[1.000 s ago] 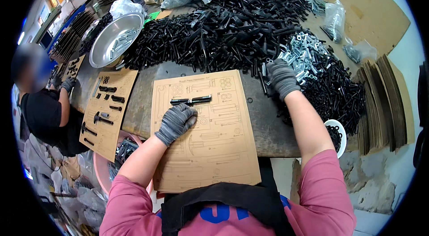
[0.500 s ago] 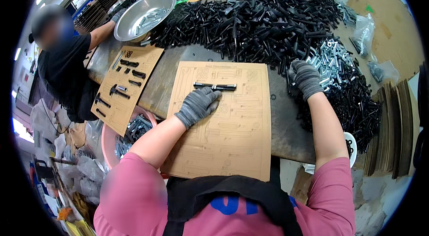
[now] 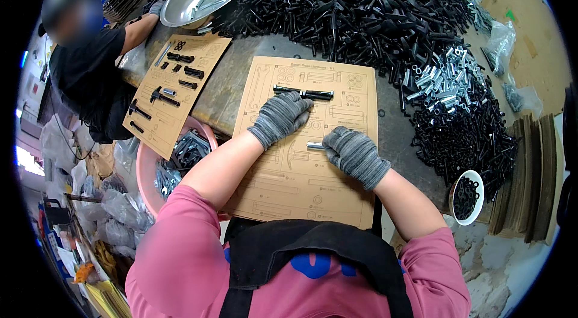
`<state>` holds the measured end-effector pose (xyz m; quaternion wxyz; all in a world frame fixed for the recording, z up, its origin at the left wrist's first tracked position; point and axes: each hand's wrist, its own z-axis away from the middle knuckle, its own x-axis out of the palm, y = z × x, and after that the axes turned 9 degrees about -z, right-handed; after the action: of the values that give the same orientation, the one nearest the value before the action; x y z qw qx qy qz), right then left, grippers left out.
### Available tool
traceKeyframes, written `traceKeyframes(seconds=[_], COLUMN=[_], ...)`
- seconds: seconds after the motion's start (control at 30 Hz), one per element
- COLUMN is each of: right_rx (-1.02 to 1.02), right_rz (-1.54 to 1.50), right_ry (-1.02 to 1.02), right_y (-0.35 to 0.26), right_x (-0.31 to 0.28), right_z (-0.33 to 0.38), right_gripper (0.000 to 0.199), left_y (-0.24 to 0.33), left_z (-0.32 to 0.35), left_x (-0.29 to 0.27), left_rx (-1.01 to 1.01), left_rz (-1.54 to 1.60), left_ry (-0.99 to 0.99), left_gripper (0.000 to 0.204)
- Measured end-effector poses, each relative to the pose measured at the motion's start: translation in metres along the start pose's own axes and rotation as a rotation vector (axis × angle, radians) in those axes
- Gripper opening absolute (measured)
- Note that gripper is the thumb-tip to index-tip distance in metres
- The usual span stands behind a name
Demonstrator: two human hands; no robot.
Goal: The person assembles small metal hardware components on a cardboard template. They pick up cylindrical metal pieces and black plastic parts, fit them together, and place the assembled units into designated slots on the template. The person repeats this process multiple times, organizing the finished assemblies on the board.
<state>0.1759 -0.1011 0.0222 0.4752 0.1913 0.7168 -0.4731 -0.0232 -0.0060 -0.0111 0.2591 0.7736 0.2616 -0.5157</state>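
A brown cardboard sheet (image 3: 313,197) printed with hardware outlines lies before me. My left hand (image 3: 280,118), in a grey knit glove, rests on it with the fingers loosely extended. Just beyond those fingertips, two black bolts (image 3: 319,95) lie end to end, the left one partly behind the hand. On the right half of the sheet, my gloved right hand (image 3: 355,154) is closed around a small silver metal sleeve (image 3: 315,146). One end of the sleeve sticks out to the left of the fingers, low over the cardboard.
Black hardware (image 3: 361,11) is heaped across the far table, with silver sleeves (image 3: 442,83) at right. A white bowl of black nuts (image 3: 480,209) stands at the right edge. At left are a filled cardboard sheet (image 3: 198,71), a pink tub (image 3: 144,167), a steel bowl (image 3: 174,11) and a co-worker (image 3: 90,65).
My right hand has come from the pile at the right to the cardboard, bringing a silver sleeve. My left hand stays beside the black bolts. The view has shifted slightly.
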Motion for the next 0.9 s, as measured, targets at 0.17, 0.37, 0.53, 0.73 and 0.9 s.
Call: traceKeyframes(seconds=[0.17,0.37,0.53,0.73,0.9], right_rx=[0.016,0.157,0.449,0.531,0.852], right_rz=[0.149,0.025,0.405,0.54,0.47], right_ry=[0.004,-0.023,-0.053,0.657,0.382], right_y=[-0.01,0.015,0.092,0.192,0.242], right_x=[-0.005,-0.038,-0.098,-0.173,-0.216], right_z=[0.0,-0.007,-0.05,-0.048,-0.055], right_gripper=[0.011,0.02,0.024,0.052,0.052], left_y=[0.005,0.003,0.005,0.006,0.005], left_z=[-0.004,-0.002,-0.004,-0.005,-0.007], left_x=[0.0,0.0,-0.004,-0.005,-0.006], left_rx=[0.003,0.017,0.009,-0.003,0.002], left_rz=[-0.037,-0.002,0.016,-0.017,0.003], left_ry=[0.039,0.085,0.061,0.013,-0.01], left_gripper=[0.018,0.018,0.019,0.019,0.018])
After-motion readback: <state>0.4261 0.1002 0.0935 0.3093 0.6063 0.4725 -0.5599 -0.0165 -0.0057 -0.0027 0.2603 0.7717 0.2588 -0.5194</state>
